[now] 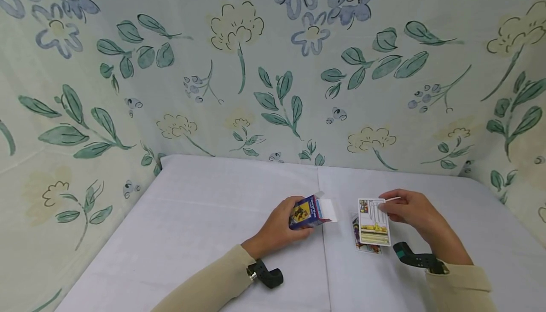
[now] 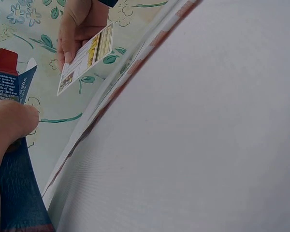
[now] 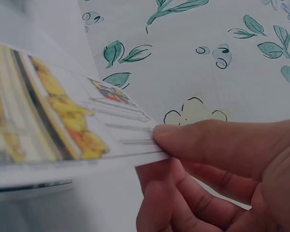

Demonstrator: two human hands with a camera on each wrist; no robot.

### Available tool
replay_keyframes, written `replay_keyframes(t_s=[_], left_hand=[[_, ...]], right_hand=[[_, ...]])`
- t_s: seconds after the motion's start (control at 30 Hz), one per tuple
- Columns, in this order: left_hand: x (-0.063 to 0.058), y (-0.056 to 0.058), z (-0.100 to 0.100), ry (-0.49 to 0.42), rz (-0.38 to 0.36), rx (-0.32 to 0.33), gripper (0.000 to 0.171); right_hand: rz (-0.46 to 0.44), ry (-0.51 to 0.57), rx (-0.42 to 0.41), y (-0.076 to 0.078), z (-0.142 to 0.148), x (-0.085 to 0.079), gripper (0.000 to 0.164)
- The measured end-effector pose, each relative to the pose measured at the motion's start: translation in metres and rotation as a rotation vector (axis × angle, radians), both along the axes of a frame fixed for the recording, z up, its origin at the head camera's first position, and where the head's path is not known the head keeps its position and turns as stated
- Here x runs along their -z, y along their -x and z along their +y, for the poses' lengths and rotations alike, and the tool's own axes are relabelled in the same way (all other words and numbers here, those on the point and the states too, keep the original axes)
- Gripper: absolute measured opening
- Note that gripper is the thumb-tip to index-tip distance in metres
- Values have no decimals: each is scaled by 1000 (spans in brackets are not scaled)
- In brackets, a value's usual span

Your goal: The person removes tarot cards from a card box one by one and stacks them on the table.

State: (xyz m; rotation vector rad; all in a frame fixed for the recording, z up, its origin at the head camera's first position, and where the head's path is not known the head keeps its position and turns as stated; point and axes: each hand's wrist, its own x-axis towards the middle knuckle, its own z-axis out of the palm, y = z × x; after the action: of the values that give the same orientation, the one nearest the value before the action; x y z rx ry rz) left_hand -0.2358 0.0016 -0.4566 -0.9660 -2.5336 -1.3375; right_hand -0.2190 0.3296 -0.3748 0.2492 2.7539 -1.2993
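My left hand (image 1: 277, 229) grips a small dark blue tarot deck box (image 1: 304, 212) with a yellow picture on its face. The box tilts to the right, and its white end flap (image 1: 327, 210) stands open on that side. In the left wrist view the thumb (image 2: 14, 118) lies across the box's printed side. My right hand (image 1: 411, 211) pinches a tarot card (image 1: 374, 229) by its upper right corner, between thumb and fingers. That card is white above, with yellow shapes and stripes below. Partly hidden beneath it, a second, colourful card (image 1: 370, 249) lies on the table.
A white cloth (image 1: 192, 198) covers the table, with a crease running front to back near the middle. Floral fabric (image 1: 273, 65) hangs behind the table and along both sides. Black camera mounts (image 1: 268, 274) sit on both wrists, over beige sleeves.
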Motion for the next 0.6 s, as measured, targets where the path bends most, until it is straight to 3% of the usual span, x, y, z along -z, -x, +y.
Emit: replay_keyframes(t_s=[0.6], left_hand=[[-2,-1,1,5,-25,-8,71]], right_hand=[[-40,49,19,8,-2,16,44]])
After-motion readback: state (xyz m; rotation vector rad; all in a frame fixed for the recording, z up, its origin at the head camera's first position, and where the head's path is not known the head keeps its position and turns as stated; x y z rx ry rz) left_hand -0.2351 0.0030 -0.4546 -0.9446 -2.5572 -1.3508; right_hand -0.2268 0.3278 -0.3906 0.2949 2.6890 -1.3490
